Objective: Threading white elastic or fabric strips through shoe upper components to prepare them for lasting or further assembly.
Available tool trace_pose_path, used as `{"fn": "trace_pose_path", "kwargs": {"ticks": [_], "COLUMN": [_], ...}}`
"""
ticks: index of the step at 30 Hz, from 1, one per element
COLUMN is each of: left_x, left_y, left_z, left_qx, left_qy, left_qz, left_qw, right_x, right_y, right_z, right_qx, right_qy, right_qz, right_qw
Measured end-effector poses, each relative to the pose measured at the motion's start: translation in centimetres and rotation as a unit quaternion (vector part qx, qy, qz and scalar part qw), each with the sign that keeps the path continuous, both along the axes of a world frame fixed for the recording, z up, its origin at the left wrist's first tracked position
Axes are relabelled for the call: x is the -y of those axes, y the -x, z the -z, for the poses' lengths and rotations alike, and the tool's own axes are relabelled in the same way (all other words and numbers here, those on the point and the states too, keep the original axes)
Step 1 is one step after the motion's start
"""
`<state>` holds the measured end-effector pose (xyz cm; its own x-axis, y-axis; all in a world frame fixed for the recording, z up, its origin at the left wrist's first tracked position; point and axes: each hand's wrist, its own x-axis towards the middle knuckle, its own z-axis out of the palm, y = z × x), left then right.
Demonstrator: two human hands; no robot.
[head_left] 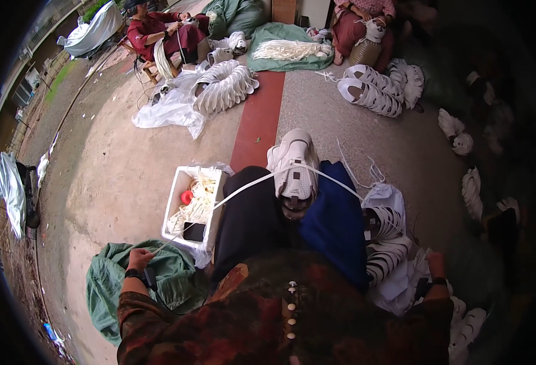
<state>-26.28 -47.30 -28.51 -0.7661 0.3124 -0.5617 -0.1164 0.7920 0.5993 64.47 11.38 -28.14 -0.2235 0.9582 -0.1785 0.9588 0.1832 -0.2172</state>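
Note:
A white-and-beige shoe upper [293, 182] stands between my knees, its toe pointing away from me. A long white shoelace [249, 184] arches across it and runs out to both sides. My left hand [140, 260], low at the left over a green cloth sack, is closed on the lace's left end. The right side of the lace passes over my blue-covered knee, then gets lost against white shoe parts. My right hand [436, 266] is closed far out at the lower right, apparently on the lace's other end. Neither hand touches the upper.
Left of my knee stands a white foam box [176, 188] with loose laces, a red round thing and a black phone. White shoe uppers [385, 252] lie by my right leg; more [225, 85] lie ahead. Two people sit at the far side beside a green sheet [262, 58] of laces.

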Motion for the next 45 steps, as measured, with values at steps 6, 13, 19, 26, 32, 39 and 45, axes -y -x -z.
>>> {"fn": "trace_pose_path", "kwargs": {"ticks": [6,13,19,26,32,39,45], "left_x": [-11.2,-33.0,-43.3,-44.0,-43.8,-43.5,-43.2], "left_y": [-3.0,-12.6,-14.6,-15.7,-16.0,-16.2,-17.8], "left_z": [-0.2,-13.8,-9.0,-9.9,-10.4,-10.7,-11.7], "left_qx": [0.025,0.324,0.096,0.027,0.0,0.065,0.039], "left_qy": [-0.039,-0.312,-0.325,-0.315,-0.35,-0.349,-0.374], "left_qz": [0.035,0.272,0.419,0.363,0.348,0.338,0.307], "left_qw": [0.998,0.851,0.842,0.876,0.87,0.872,0.874], "right_x": [-1.2,1.0,1.1,0.9,1.3,3.0,2.7], "right_y": [13.3,44.0,55.2,55.7,55.8,56.6,56.4], "right_z": [-0.2,-15.0,-9.5,-7.8,-8.8,-8.6,-9.9], "right_qx": [-0.182,-0.404,-0.49,-0.588,-0.541,-0.38,-0.351], "right_qy": [0.095,0.453,0.173,0.052,0.116,-0.146,-0.015], "right_qz": [0.054,-0.141,-0.184,-0.122,-0.119,-0.174,-0.149], "right_qw": [0.977,0.782,0.835,0.798,0.824,0.897,0.924]}}
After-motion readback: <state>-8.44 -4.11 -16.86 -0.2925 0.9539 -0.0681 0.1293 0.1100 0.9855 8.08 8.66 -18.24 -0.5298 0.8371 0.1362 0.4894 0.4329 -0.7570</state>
